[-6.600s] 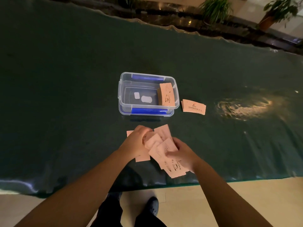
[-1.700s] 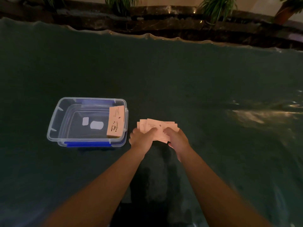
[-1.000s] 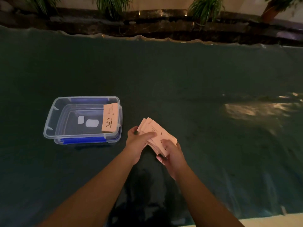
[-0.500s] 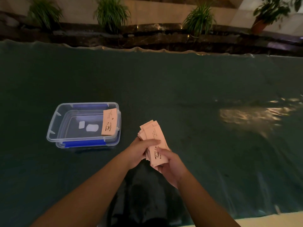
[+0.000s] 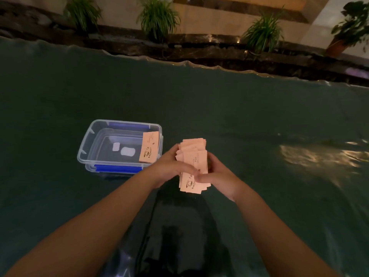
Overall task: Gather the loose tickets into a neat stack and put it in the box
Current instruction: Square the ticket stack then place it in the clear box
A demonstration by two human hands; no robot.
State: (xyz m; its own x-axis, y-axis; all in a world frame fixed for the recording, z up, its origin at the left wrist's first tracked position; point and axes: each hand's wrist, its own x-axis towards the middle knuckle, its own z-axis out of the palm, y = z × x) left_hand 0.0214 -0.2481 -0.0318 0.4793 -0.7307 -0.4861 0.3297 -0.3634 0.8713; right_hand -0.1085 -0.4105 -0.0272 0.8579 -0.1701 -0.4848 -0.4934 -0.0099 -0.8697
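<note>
A bundle of pink tickets (image 5: 193, 156) is held lengthwise above the dark green table, its edges still uneven. My left hand (image 5: 169, 167) grips its left side and my right hand (image 5: 218, 174) grips its right side, thumbs meeting over the printed cup mark. To the left stands a clear plastic box (image 5: 87, 144) with blue clips. Another stack of pink tickets (image 5: 149, 149) leans against the box's right wall inside.
The green cloth-covered table (image 5: 259, 116) spreads wide, with a bright light reflection (image 5: 317, 154) at the right. Behind the table's far edge runs a dark stone ledge with potted plants (image 5: 157, 19). Two white labels (image 5: 124, 150) show on the box floor.
The tickets, loose on the table at first, are now gathered in both hands. Over the last second the bundle turned from slanted to lengthwise and its edges drew closer together.
</note>
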